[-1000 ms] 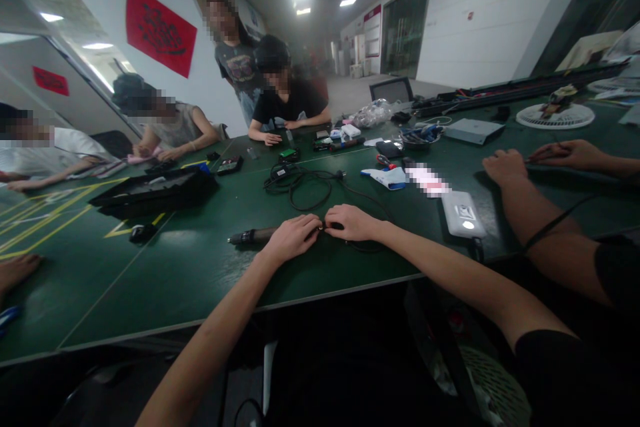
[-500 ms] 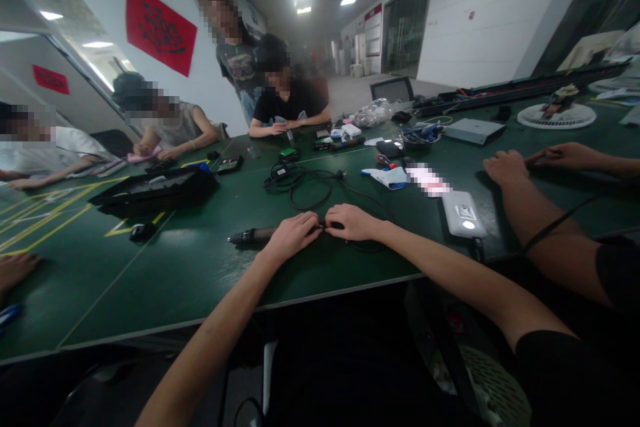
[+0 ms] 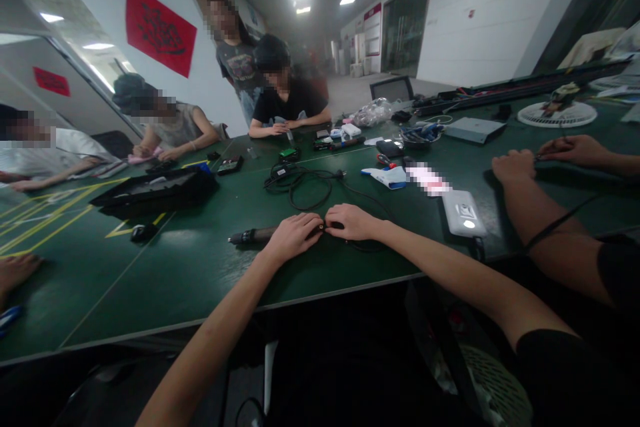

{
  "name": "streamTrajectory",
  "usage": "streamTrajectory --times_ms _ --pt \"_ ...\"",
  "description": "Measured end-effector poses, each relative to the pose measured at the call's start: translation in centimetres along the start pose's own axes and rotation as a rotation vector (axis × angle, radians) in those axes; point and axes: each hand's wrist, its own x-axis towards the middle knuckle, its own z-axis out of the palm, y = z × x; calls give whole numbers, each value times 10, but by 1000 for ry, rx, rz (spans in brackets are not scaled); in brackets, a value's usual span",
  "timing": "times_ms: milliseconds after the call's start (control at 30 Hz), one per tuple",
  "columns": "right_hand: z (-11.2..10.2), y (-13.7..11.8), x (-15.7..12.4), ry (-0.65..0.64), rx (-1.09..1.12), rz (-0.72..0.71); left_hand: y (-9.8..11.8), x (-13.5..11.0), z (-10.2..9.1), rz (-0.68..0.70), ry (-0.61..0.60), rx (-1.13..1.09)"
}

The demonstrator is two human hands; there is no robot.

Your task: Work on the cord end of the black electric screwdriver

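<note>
Under my left hand [image 3: 296,237] lies a dark, slim electric screwdriver [image 3: 257,235], its silver tip pointing left. My left fingers are closed around its rear end. My right hand [image 3: 350,222] pinches the end of a black power cable [image 3: 367,248], close against the screwdriver's rear end. A small brassy bit shows between the two hands; whether cable and screwdriver are joined I cannot tell. The coiled part of the cable [image 3: 310,203] rests on the green table beyond my hands, with a mains plug [image 3: 341,175] beside it.
A black tray [image 3: 150,190] and a black mouse [image 3: 143,232] are at left. To the right lie a white-and-blue packet [image 3: 387,177], a phone [image 3: 427,179] and a white lit device [image 3: 463,213]. A co-worker's hands [image 3: 515,167] work at far right; other people sit opposite.
My hands stay nearly in place; a small gap and brassy bit now show between my fingertips. The co-worker's hands at right have shifted slightly right.
</note>
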Motion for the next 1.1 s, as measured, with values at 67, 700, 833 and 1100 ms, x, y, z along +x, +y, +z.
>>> streamTrajectory --times_ms 67,700,833,1100 --pt "0 0 0 -5 -3 -5 1 0 -1 13 -9 2" --pt "2 2 -1 13 -1 -9 2 2 -3 32 28 32" --pt "2 2 -1 10 0 -14 1 2 -2 47 40 61" --pt "1 2 -1 11 -3 -15 0 2 -4 74 38 46"
